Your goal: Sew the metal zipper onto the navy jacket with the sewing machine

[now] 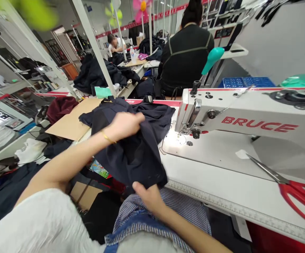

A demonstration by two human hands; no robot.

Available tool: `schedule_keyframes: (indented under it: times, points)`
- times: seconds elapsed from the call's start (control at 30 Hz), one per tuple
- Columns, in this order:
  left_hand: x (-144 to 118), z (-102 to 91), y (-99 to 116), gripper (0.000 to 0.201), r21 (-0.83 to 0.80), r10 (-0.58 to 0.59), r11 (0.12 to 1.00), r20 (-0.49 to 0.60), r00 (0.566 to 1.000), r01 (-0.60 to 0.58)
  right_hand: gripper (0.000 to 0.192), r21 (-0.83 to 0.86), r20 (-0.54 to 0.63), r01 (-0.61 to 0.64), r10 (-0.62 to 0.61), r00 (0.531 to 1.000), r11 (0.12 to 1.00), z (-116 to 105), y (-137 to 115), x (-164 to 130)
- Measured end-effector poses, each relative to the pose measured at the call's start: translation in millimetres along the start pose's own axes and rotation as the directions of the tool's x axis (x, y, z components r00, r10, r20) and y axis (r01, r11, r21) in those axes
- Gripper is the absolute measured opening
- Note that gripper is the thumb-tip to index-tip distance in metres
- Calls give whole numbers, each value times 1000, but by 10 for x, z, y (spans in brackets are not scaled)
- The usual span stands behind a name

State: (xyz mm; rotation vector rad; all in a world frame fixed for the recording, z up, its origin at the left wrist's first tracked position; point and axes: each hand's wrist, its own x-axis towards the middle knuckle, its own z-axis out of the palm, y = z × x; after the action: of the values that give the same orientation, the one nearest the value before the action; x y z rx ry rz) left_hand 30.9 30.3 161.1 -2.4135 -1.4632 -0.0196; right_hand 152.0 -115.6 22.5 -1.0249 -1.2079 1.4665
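Observation:
A dark navy garment (147, 158) hangs bunched between my hands, over the left end of the sewing table and down toward my lap. My left hand (127, 124), with a gold bracelet at the wrist, is closed on its upper part. Lower down, my right hand (149, 196) grips the bottom edge, thumb on top and fingers hidden beneath the cloth. Just right of the garment stands a white BRUCE sewing machine (247, 112), its lamp lighting the needle plate (177, 138). The cloth lies to the left of the needle area.
Red-handled scissors (281, 179) lie on the machine bed at right. A measuring tape strip (207, 198) runs along the table's front edge. Brown cardboard (73, 119) is at left. A co-worker (188, 52) sits ahead, back turned, near heaped dark clothes (96, 75).

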Motion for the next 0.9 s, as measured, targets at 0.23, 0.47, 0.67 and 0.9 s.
schedule_keyframes:
  times: [0.23,0.47,0.67,0.9]
  points:
    - [-513,-737,-1450,23,-183,-622,783,-239,745,595,9,449,128,-34,-26,991,893,-445,-696,563]
    - [-282,60,-951,42,-178,-304,926,175,936,334,30,508,192,-290,221,956,811,-419,-347,719]
    - [51,296,-118,77,-574,437,796,325,839,-192,37,379,234,-261,181,955,888,-531,-267,647]
    - [377,478,52,61,-876,710,481,406,576,25,29,196,232,-152,104,967,969,-632,-51,616]
